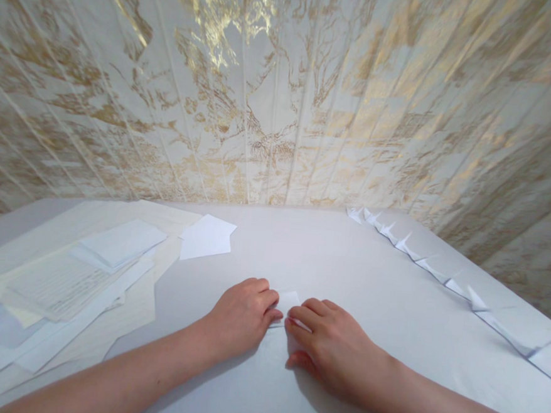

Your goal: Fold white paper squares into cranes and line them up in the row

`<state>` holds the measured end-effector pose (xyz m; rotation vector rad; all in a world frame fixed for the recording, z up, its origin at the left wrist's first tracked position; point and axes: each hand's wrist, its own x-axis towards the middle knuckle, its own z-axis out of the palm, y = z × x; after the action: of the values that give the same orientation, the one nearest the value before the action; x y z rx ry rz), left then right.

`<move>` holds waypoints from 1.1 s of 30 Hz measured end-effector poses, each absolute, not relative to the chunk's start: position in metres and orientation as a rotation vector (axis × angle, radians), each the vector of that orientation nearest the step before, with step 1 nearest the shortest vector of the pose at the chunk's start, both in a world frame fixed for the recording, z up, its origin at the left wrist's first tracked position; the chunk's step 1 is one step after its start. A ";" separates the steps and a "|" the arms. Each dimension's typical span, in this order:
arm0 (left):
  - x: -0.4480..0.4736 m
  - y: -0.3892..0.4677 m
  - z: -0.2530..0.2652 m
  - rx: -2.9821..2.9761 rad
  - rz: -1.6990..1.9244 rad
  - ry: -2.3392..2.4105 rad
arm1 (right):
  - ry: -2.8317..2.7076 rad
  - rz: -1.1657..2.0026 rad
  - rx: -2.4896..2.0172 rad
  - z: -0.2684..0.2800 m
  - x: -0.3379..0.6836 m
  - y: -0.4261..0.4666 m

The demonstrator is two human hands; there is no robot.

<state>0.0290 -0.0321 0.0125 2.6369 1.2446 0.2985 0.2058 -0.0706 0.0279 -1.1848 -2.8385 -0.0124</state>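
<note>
A small white piece of paper [289,299] lies on the white table between my two hands, much of it hidden under the fingers. My left hand [243,314] has its fingers curled, thumb and forefinger gripping the left part of the paper. From the other side, my right hand [336,346] holds the paper's right part under bent fingertips, with its thumb tucked lower down. How the paper is folded beneath the fingers cannot be made out.
At left lie overlapping sheets of paper [126,312], some with printed lines. White paper pieces [209,239] sit near them. A row of several pointed folded-paper shapes [476,301] runs along the right side of the white table [273,238]. A gold-patterned curtain [282,106] hangs behind.
</note>
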 end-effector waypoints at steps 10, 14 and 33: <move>0.034 -0.035 0.017 2.618 0.238 1.364 | -2.832 -0.157 -1.307 0.036 0.212 -0.068; 0.034 -0.033 0.013 2.645 0.297 1.350 | -2.705 -0.069 -1.184 0.024 0.211 -0.063; 0.019 -0.014 0.028 2.496 0.124 1.070 | -2.537 0.452 -1.035 0.009 0.212 -0.046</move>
<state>0.0194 -0.0139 0.0280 2.4961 1.0698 0.1243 0.2116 -0.0461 0.0092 -1.0354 -2.5374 0.4521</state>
